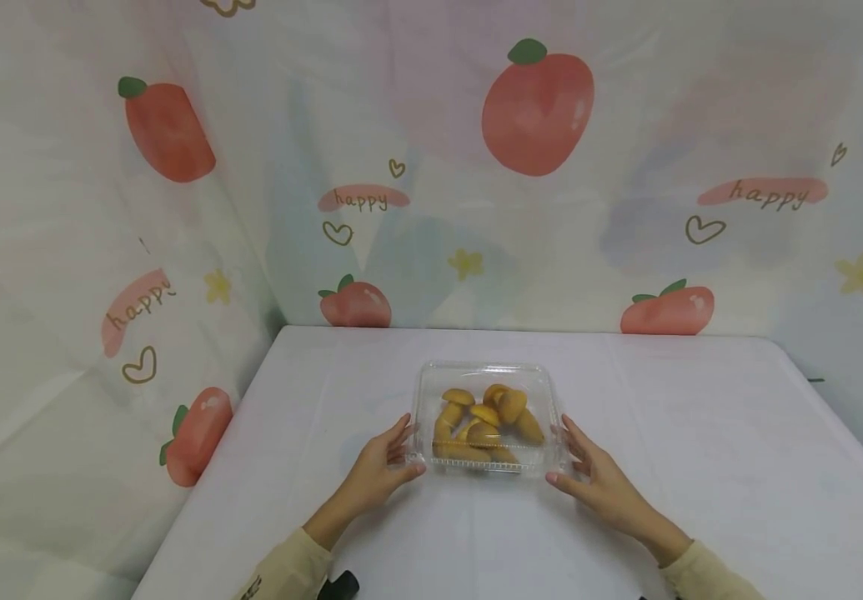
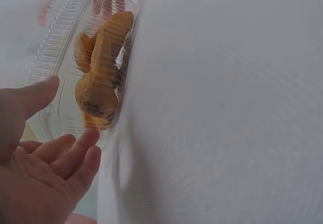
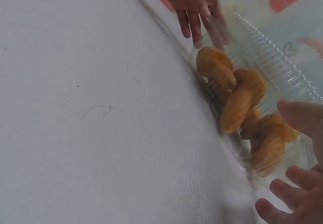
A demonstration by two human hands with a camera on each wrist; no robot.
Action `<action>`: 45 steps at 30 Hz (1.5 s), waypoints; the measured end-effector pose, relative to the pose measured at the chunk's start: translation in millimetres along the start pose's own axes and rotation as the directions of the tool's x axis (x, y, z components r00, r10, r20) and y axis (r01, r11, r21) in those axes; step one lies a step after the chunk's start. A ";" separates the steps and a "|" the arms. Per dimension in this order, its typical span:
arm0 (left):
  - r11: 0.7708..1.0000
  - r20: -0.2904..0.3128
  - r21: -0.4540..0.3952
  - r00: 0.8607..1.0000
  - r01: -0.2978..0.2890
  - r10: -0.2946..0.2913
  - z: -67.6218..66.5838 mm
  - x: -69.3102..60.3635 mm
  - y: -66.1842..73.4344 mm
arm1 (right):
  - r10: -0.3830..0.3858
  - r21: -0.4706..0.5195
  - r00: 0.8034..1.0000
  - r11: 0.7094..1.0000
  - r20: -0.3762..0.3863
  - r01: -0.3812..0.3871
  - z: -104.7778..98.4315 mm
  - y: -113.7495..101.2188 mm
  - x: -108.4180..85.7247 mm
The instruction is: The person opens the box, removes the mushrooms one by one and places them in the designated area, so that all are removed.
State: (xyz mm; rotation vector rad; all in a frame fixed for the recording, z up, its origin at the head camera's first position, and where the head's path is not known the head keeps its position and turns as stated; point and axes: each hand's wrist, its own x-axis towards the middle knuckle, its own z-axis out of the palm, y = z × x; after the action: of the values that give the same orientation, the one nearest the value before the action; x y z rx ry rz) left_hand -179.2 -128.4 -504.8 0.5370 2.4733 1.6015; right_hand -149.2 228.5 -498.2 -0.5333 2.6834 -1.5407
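A clear plastic clamshell box [image 1: 423, 383], its lid down, sits on the white table with several yellow-brown mushrooms [image 1: 485, 415] inside. At the box's left side is my left hand [image 1: 380, 468], thumb near the front corner and fingers along the side wall. My right hand [image 1: 602, 485] mirrors it on the right side. Seen from the left wrist, the fingers [image 2: 75, 156] are spread and loosely extended beside the box. In the right wrist view the fingers [image 3: 287, 193] also stand apart from each other, with no curl round the box. Whether every fingertip touches the plastic cannot be made out.
White cloth covers the table [image 1: 469, 533]. A patterned curtain [image 1: 431, 250] with printed fruit stands behind it and along the left. A small black object [image 1: 339, 585] shows by the left sleeve at the front.
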 end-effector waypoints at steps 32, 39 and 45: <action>0.958 -0.076 -0.285 0.997 -0.014 -0.008 18.5 4.4 -0.8 | -0.039 0.354 0.999 0.934 -0.020 0.044 6.2 5.8 1.8; 0.950 -0.140 -0.313 0.990 -0.014 -0.031 25.6 6.5 -2.0 | -0.008 0.394 1.000 0.919 -0.005 0.010 8.9 2.7 3.7; 0.940 -0.161 -0.340 0.985 0.008 -0.067 29.2 6.8 -0.5 | 0.047 0.399 0.998 0.915 0.041 -0.059 8.0 1.3 3.8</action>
State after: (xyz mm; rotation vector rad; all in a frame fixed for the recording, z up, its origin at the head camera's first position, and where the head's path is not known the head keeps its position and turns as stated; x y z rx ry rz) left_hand -176.6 -101.3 -517.1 0.3104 2.2228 2.0756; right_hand -151.7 221.3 -502.9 -0.4545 2.2384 -1.9721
